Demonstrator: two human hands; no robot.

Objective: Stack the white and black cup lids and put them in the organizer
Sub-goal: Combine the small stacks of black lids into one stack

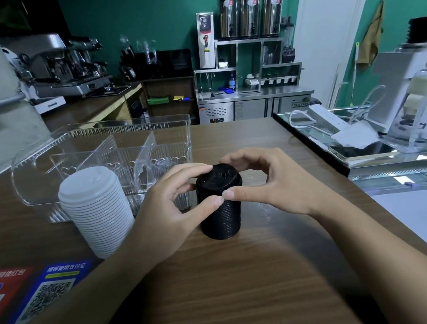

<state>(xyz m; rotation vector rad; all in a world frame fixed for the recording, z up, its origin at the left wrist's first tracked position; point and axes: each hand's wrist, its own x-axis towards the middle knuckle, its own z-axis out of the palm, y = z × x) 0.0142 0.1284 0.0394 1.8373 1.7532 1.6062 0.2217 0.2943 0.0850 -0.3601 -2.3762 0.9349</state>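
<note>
While the black lid stack [220,205] stands upright on the wooden counter [272,269], your left hand [170,207] and right hand [266,184] both grip its top with curled fingers. Just left stands the white lid stack [98,212], touching the clear organizer [105,151] behind it.

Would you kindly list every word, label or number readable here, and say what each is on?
"FREEZING": steel fridge unit door.
"推荐使用支付宝": blue QR sticker on the wooden counter.
Red sticker: characters cut off and blurred.
Urn labels, white dispenser markings: too small to read.
</note>
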